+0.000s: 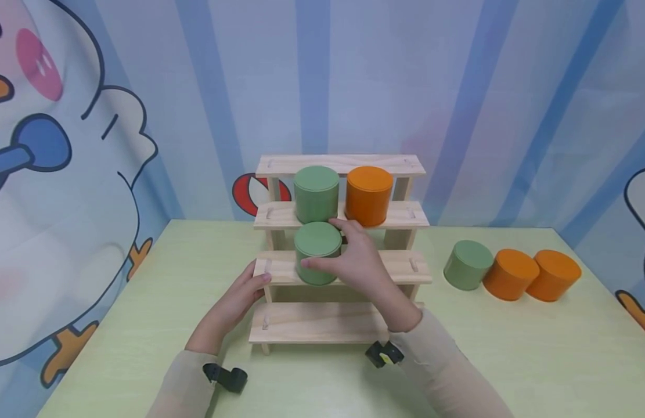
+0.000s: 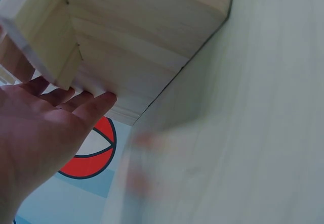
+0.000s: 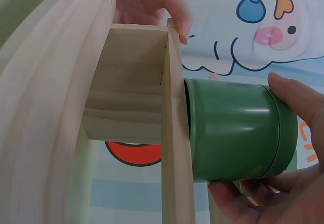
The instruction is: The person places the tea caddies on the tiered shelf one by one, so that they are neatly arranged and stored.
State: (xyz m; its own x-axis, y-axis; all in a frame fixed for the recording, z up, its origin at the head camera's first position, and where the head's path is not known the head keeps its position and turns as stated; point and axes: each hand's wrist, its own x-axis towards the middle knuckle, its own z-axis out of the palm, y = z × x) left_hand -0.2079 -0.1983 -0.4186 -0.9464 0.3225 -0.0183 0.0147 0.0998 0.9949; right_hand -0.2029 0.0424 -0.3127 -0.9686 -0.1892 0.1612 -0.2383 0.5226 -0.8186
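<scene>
A stepped wooden display rack (image 1: 322, 325) stands before me with four tiers. My right hand (image 1: 361, 258) grips a green lidded tin (image 1: 318, 255) between thumb and fingers; its base is at the second tier from the bottom, left of the middle. In the right wrist view the green tin (image 3: 235, 128) sits upright against that board. My left hand (image 1: 241, 299) holds the left end of the same tier, thumb at the front edge. In the left wrist view its fingers (image 2: 96, 107) reach under the board along the side panel.
On the tier above stand another green tin (image 1: 316, 194) and an orange tin (image 1: 369, 196), side by side. Right of the rack, on the pale table (image 1: 510, 360), are a green tin (image 1: 468, 265) and two orange tins (image 1: 512, 274). A cartoon-printed curtain (image 1: 385, 87) hangs behind.
</scene>
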